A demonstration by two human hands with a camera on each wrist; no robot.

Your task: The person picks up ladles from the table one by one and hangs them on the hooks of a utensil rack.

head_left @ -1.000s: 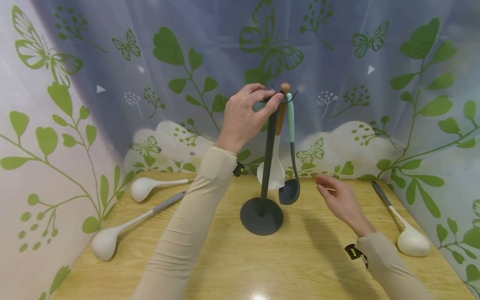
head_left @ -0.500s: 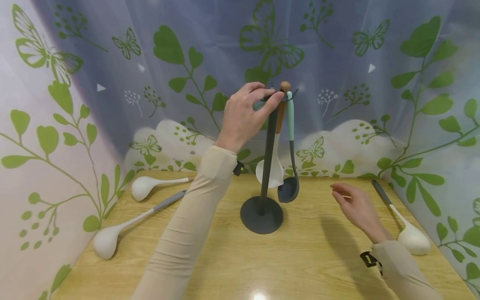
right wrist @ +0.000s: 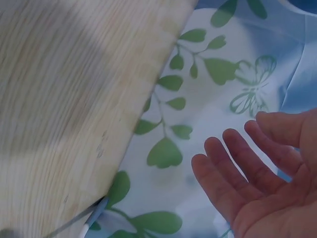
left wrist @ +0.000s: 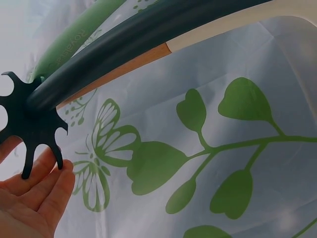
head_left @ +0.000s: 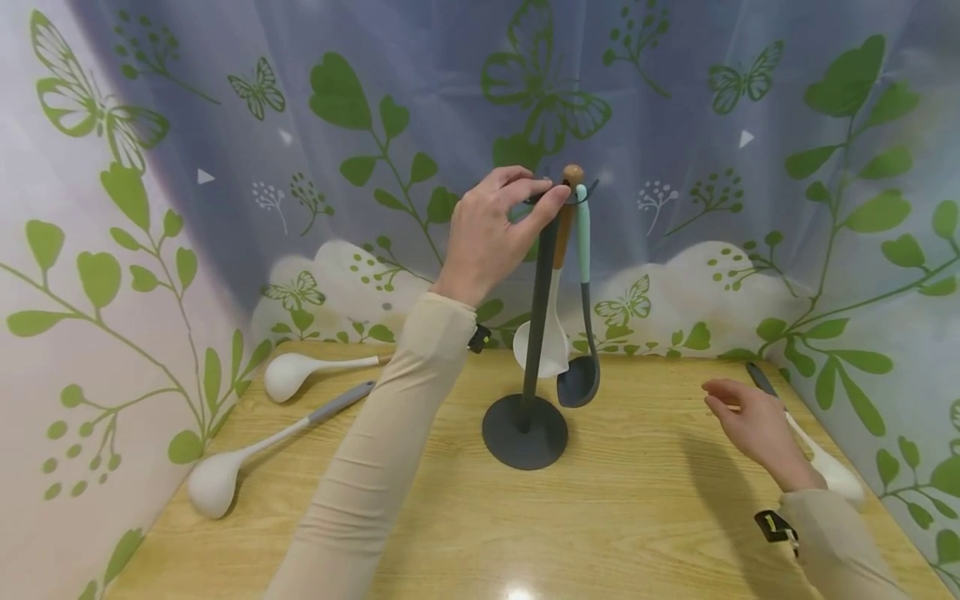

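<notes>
A dark utensil stand (head_left: 537, 325) rises mid-table on a round base. My left hand (head_left: 495, 229) holds its top by the hooked plate (left wrist: 35, 111), fingers against the prongs in the left wrist view. From the hooks hang a dark ladle (head_left: 577, 383) with a mint handle and a white utensil (head_left: 553, 346) with a wooden handle, its head partly behind the pole. At the right, my right hand (head_left: 761, 433) hovers with loosely bent fingers and holds nothing. It partly covers a white ladle (head_left: 838, 473) with a dark handle lying on the table.
Two more white ladles lie at the left: one near the back (head_left: 288, 377) and a grey-handled ladle (head_left: 213, 486) further forward. My left sleeve (head_left: 367, 450) passes close to their handles. Patterned curtains surround the wooden table (head_left: 600, 533) at the back and both sides.
My right hand has moved right, away from the hanging dark ladle and over to the white ladle at the right. The left hand stays at the stand's top.
</notes>
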